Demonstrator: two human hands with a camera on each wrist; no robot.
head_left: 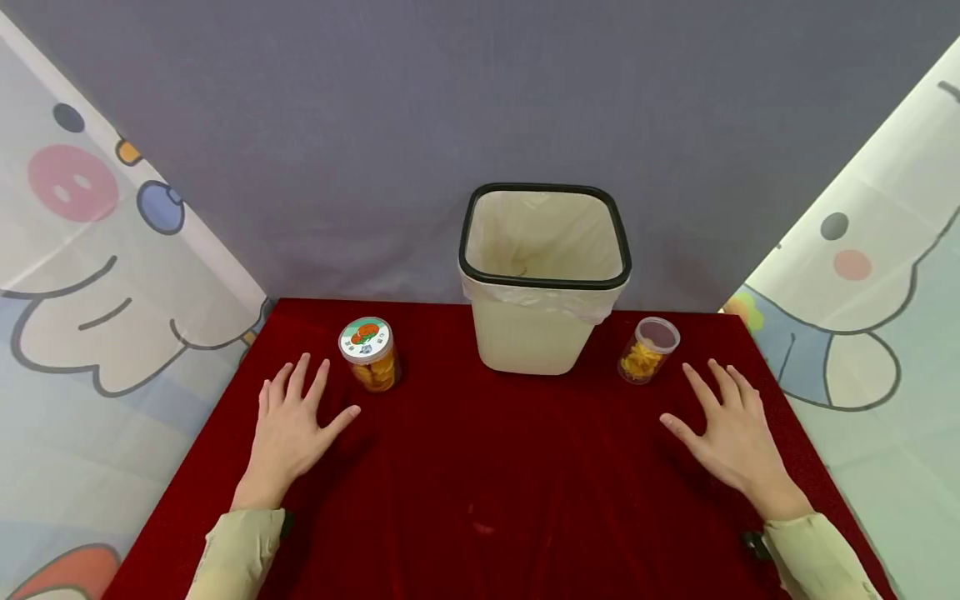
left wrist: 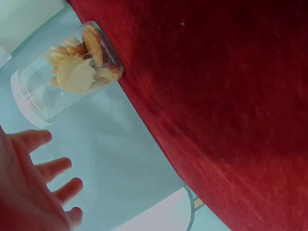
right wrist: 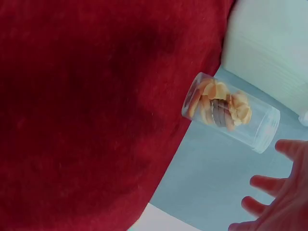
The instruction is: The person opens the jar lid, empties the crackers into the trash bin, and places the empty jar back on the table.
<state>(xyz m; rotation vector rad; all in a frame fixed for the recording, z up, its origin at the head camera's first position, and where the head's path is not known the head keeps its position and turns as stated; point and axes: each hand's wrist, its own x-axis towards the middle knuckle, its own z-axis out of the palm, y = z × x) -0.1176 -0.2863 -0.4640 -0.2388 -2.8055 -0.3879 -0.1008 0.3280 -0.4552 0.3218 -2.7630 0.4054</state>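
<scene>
Left hand (head_left: 291,429) and right hand (head_left: 733,437) spread beside green-and-white-lidded cylindrical plastic jar (head_left: 377,369) and clear plastic cylinder (head_left: 642,360), likely light, slick, best gripped mid-wall!

2 glossy plastic jars (head_left: 372,358) (head_left: 647,353), a velvety cloth (head_left: 480,467) (matt), a smooth plastic bin (head_left: 528,335).

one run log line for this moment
left hand: empty, near printed-lid jar; right hand: empty, near second jar; lined bin: upright between jars
</scene>
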